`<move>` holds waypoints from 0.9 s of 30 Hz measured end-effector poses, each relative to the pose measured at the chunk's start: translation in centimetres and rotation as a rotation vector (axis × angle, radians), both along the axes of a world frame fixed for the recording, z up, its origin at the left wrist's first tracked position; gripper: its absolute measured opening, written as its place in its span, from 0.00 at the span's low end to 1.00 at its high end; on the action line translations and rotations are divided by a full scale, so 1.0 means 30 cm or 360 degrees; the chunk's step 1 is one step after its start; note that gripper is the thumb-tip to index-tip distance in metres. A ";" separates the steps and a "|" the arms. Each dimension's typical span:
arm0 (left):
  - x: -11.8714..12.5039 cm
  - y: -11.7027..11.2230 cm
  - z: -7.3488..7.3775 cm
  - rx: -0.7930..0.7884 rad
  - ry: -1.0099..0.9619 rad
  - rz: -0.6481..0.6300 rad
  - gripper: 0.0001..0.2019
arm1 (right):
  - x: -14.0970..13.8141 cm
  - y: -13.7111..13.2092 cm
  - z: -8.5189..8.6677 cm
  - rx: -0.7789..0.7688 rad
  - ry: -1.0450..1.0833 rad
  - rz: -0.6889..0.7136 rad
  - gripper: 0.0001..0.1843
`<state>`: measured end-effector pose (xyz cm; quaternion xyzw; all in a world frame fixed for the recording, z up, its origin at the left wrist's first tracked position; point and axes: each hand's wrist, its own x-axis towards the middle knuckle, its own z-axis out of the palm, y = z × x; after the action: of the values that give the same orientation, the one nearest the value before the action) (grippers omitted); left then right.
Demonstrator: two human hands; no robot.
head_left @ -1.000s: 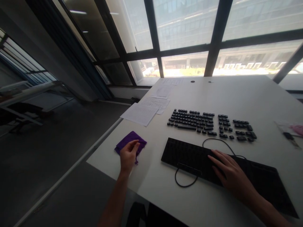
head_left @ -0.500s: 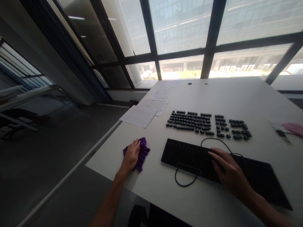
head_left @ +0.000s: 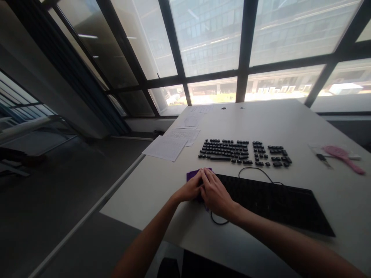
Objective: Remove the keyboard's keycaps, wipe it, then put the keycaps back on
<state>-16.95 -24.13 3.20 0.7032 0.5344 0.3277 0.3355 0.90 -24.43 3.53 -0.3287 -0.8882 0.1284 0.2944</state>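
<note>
At the left end of a black keyboard base, both hands meet over a purple cloth. My left hand is closed on the cloth, fingers bent over it. My right hand presses in from the other side with its fingers together, its fingertips touching those of the left. Most of the cloth is covered by the hands; only its upper edge and a bit below show. The keyboard base lies flat with its keycaps off, and a black cable loops out from under its front edge.
Loose black keycaps lie in keyboard order behind the base. Written paper sheets line the left side of the white desk. To the right lie a pink handled object and a small black-and-metal tool. Windows stand behind.
My left hand has brought the purple cloth rightward to the keyboard base's left end. My right hand has moved left from the middle of the base to join it. The view has shifted slightly right.
</note>
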 end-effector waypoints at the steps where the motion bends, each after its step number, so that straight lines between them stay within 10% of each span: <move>1: -0.022 0.000 -0.026 -0.0037 -0.0139 -0.0023 0.35 | -0.017 0.003 -0.026 0.0007 -0.0045 -0.0037 0.32; 13: -0.230 -0.030 -0.110 0.0071 -0.0356 0.0602 0.27 | -0.064 -0.012 -0.039 -0.0020 -0.0147 0.0181 0.07; 20: -0.143 -0.103 -0.051 -0.0146 0.0067 -0.0217 0.60 | 0.087 0.063 0.019 -0.0230 0.0556 -0.0421 0.07; 27: -0.044 -0.108 -0.088 0.0170 0.0615 -0.0217 0.69 | 0.045 0.019 -0.039 -0.0037 -0.0233 -0.0183 0.07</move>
<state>-18.28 -27.36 0.58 0.8042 0.5219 0.1911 0.2106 2.24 -23.86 2.35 -0.3910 -0.8854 0.0971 0.2318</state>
